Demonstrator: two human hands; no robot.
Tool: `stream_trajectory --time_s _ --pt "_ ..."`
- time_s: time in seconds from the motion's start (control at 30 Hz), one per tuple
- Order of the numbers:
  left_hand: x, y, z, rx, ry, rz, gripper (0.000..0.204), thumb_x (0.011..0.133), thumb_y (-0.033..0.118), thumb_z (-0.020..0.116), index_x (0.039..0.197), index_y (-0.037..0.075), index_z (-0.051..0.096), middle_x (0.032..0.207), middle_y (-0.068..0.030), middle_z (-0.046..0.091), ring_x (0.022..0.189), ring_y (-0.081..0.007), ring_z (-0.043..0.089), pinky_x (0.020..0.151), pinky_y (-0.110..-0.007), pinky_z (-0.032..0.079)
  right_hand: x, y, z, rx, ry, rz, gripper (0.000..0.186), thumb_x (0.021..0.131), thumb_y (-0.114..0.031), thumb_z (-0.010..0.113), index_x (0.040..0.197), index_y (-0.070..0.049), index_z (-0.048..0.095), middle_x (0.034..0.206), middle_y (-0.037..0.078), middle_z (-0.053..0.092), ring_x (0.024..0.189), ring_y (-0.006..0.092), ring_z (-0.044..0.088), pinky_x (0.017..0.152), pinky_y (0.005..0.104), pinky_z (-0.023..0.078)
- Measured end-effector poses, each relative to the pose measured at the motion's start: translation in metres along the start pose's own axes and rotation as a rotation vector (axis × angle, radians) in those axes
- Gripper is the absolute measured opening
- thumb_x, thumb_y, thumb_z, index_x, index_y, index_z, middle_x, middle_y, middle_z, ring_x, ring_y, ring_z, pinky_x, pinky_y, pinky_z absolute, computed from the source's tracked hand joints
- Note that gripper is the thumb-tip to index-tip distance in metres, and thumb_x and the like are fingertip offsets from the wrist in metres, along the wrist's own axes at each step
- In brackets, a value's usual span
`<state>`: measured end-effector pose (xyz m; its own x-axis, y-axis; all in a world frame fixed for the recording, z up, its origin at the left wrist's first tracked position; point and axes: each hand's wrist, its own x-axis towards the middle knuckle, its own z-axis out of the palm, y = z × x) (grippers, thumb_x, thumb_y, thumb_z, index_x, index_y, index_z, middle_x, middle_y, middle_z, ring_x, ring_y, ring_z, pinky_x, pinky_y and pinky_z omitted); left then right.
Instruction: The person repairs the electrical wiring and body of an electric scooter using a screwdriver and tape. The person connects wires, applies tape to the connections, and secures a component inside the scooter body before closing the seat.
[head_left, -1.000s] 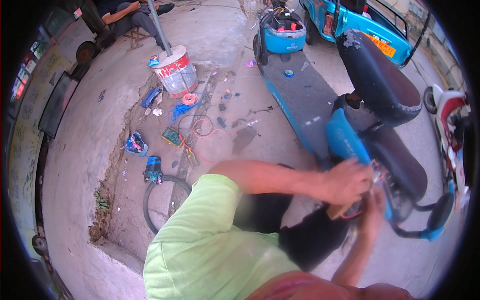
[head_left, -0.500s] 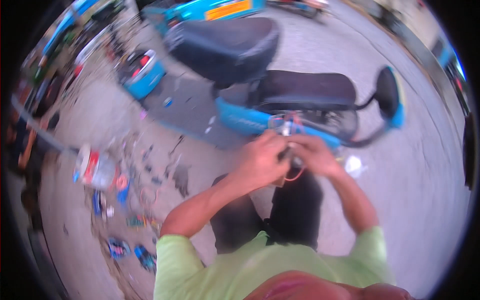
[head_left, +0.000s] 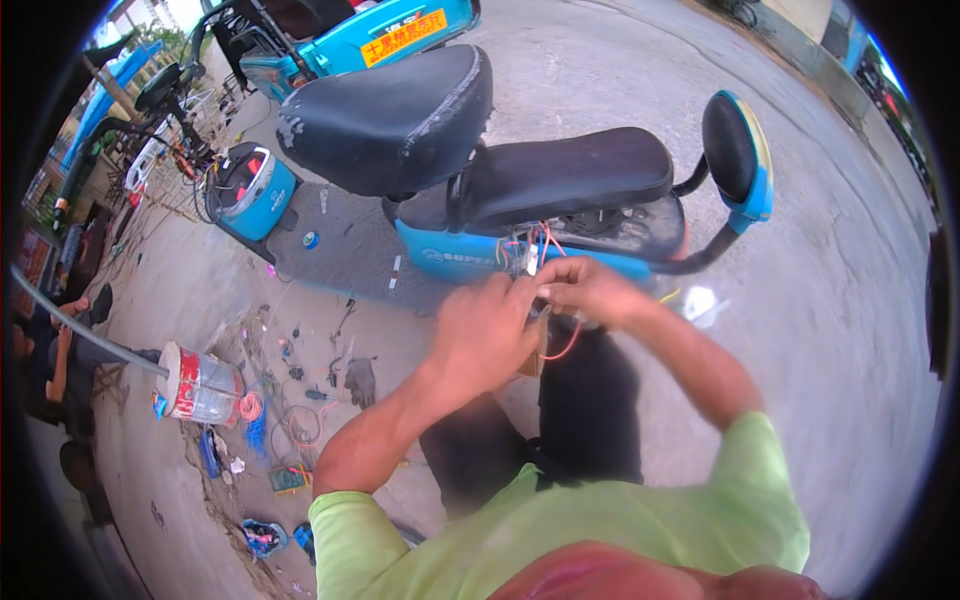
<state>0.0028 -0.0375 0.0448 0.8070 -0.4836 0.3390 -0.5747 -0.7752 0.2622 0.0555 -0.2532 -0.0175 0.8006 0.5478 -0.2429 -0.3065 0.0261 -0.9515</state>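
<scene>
My left hand [head_left: 490, 325] and my right hand [head_left: 590, 290] meet in front of the blue electric scooter [head_left: 445, 250], fingertips almost touching. Both are closed, with fingers pinched around a small dark part mostly hidden between them. A loop of red wire [head_left: 568, 348] hangs below my right hand. Just beyond my fingers, a white connector [head_left: 531, 258] and thin red wires [head_left: 548, 236] stick out of the scooter's side, under its black rear seat [head_left: 570, 175]. Partly behind my left hand is a brown piece [head_left: 532, 362] that looks like cardboard.
On the ground to the left lie a dark glove [head_left: 361, 382], a green multimeter [head_left: 289, 479] and loose wire coils [head_left: 300, 425]. A red and white bucket [head_left: 200, 384] stands farther left, near a seated person [head_left: 62, 345]. The scooter's padded backrest [head_left: 735, 150] juts out at right.
The view has shifted, so the scooter and ground items sit farther left in the picture, and the blur has cleared. My hands stay together at the wires.
</scene>
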Motion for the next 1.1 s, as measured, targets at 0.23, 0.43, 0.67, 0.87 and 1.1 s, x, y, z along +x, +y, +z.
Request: stream_trajectory --time_s 0.23,0.43,0.67,0.87,1.1 --pt "-0.009 -0.01 0.025 -0.293 -0.042 -0.106 0.025 0.088 0.024 0.074 0.102 0.003 0.068 0.096 -0.0162 0.068 0.086 -0.0377 0.07 0.073 -0.048 0.056 -0.002 0.008 -0.005 -0.086 0.044 -0.045 0.013 0.098 -0.018 0.07 0.103 -0.007 0.07 0.087 -0.002 0.065 0.075 0.006 0.056 0.066 0.0231 0.044" --pt "-0.017 -0.035 0.012 -0.772 0.075 -0.063 0.03 0.09 0.024 0.077 0.108 0.001 0.073 0.098 -0.0134 0.069 0.082 -0.0227 0.071 0.071 -0.036 0.056 -0.003 -0.004 0.016 -0.175 0.108 -0.037 0.014 0.099 -0.018 0.064 0.105 -0.005 0.066 0.09 0.0 0.062 0.075 0.0075 0.054 0.066 0.0239 0.043" --pt "-0.062 -0.1 -0.128 -1.799 0.279 0.683 0.059 0.106 0.057 0.045 0.084 0.007 0.067 0.082 -0.0036 0.061 0.062 -0.0134 0.058 0.059 -0.029 0.046 0.008 0.035 -0.016 -0.22 0.129 -0.058 0.02 0.091 -0.016 0.069 0.107 -0.005 0.065 0.094 0.008 0.064 0.086 0.0234 0.063 0.077 0.0348 0.05" --pt "-0.137 -0.098 -0.241 -1.483 0.286 0.778 0.05 0.105 0.044 0.049 0.07 0.013 0.067 0.068 0.0007 0.059 0.049 -0.01 0.052 0.053 -0.026 0.045 0.014 0.032 -0.007 -0.365 0.151 -0.09 0.027 0.09 -0.02 0.073 0.113 -0.009 0.064 0.094 0.005 0.063 0.084 0.02 0.06 0.075 0.0305 0.047" --pt "-0.182 -0.078 -0.301 -1.368 0.537 0.652 0.035 0.087 0.017 0.059 0.052 0.014 0.064 0.056 0.002 0.058 0.041 -0.0087 0.05 0.047 -0.025 0.043 0.006 0.032 -0.008 -0.328 0.13 -0.203 0.03 0.092 -0.03 0.075 0.114 -0.012 0.064 0.087 -0.002 0.061 0.073 0.0094 0.057 0.064 0.0232 0.044"
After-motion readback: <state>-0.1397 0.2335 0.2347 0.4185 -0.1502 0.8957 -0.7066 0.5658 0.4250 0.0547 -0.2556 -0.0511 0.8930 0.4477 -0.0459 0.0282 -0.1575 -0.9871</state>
